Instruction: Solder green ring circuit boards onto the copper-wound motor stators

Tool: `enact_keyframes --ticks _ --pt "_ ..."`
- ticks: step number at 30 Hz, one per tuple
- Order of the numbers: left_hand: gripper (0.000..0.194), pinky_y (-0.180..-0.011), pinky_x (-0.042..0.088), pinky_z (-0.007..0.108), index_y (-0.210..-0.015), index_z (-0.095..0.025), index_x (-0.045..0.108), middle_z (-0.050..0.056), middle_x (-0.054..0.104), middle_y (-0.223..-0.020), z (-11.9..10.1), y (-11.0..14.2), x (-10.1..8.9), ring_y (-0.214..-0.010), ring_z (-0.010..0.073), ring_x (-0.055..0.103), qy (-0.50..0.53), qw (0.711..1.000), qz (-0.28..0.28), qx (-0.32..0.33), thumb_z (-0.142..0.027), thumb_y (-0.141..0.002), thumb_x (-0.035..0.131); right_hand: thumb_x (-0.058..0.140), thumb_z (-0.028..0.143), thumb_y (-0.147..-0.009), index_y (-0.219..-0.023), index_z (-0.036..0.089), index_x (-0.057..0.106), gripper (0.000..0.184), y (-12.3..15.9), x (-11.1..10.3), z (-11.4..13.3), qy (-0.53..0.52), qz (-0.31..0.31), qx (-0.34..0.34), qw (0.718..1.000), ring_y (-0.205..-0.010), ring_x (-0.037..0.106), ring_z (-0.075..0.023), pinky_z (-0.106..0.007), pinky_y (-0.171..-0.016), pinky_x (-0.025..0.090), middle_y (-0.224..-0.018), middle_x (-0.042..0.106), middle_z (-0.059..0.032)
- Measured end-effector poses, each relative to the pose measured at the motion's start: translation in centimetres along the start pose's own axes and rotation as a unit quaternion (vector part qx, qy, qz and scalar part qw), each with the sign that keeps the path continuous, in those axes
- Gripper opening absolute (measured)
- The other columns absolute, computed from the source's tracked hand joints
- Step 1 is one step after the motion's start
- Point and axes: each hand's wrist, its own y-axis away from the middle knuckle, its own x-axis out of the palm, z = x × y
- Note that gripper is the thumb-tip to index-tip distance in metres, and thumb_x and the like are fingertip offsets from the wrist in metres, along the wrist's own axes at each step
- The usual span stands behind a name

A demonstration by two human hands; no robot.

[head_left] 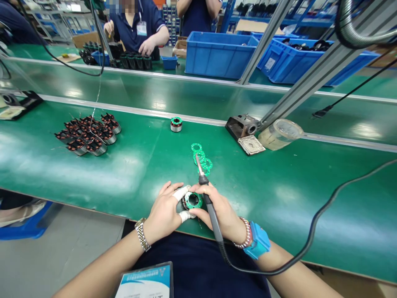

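My left hand (166,211), with white tape on its thumb and a finger, grips a motor stator (187,203) on the bench close to my body. A green ring circuit board (192,200) lies on top of that stator. My right hand (221,211) holds a soldering iron (211,209) between thumb and fingers, its tip pointing away from me. The right thumb and a fingertip also touch the edge of the stator. Just beyond, several loose green ring boards (196,147) lie partly overlapping, with the iron's tip above them in view.
A cluster of wound stators (96,147) stands at the left. One stator with a board (176,124) is farther back. A soldering iron stand (243,128) and a cloudy plastic tub (281,134) sit at the right. The iron's cable (313,231) loops rightward. A co-worker (136,29) works opposite.
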Motion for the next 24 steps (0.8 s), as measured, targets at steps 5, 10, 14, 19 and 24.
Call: enact_keyframes --ticks 5,10,14,19,24 --pt "0.057 -0.104 0.028 0.052 -0.121 -0.013 0.048 0.016 0.058 -0.118 0.2 0.1 0.0 -0.115 0.0283 0.050 -0.009 1.000 0.019 -0.003 -0.033 -0.071 0.065 0.060 0.030 -0.081 -0.108 0.023 0.040 0.034 -0.4 -0.7 0.2 -0.005 0.013 0.002 1.000 -0.095 0.058 -0.0198 -0.034 -0.081 0.051 -0.105 0.058 -0.0086" --pt "0.076 -0.105 0.027 0.053 -0.132 -0.017 0.034 0.014 0.052 -0.128 0.2 0.3 -0.8 -0.119 0.0287 0.046 0.036 0.999 0.032 0.004 -0.036 -0.066 0.068 0.057 0.018 -0.082 -0.105 0.024 0.042 0.029 1.2 -2.3 0.8 0.041 -0.075 0.032 0.996 -0.096 0.061 -0.0185 -0.033 -0.084 0.051 -0.104 0.062 -0.0078" --pt "0.058 -0.103 0.032 0.051 -0.124 -0.019 0.045 0.011 0.058 -0.121 0.1 0.4 -0.8 -0.114 0.0266 0.052 0.076 0.997 0.005 0.001 -0.031 -0.072 0.064 0.050 0.011 -0.083 -0.101 0.024 0.043 0.024 3.1 -2.3 1.6 0.057 -0.087 0.067 0.992 -0.096 0.062 -0.0178 -0.033 -0.086 0.050 -0.101 0.066 -0.0067" --pt "0.042 -0.094 0.044 0.047 -0.111 -0.018 0.057 0.010 0.066 -0.107 0.2 0.5 0.1 -0.103 0.0264 0.059 0.095 0.994 -0.049 -0.016 -0.031 -0.071 0.066 0.047 0.011 -0.083 -0.101 0.024 0.042 0.022 3.7 -1.5 2.4 0.048 -0.063 0.090 0.993 -0.103 0.060 -0.0181 -0.032 -0.087 0.051 -0.107 0.065 -0.0073" --pt "0.042 -0.090 0.049 0.041 -0.111 -0.019 0.058 0.009 0.067 -0.104 0.4 0.4 0.3 -0.102 0.0247 0.060 0.116 0.992 -0.046 -0.020 -0.031 -0.071 0.067 0.045 0.011 -0.084 -0.101 0.024 0.042 0.021 3.8 -0.8 2.1 0.040 -0.043 0.108 0.992 -0.103 0.060 -0.0182 -0.031 -0.087 0.051 -0.110 0.063 -0.0089"
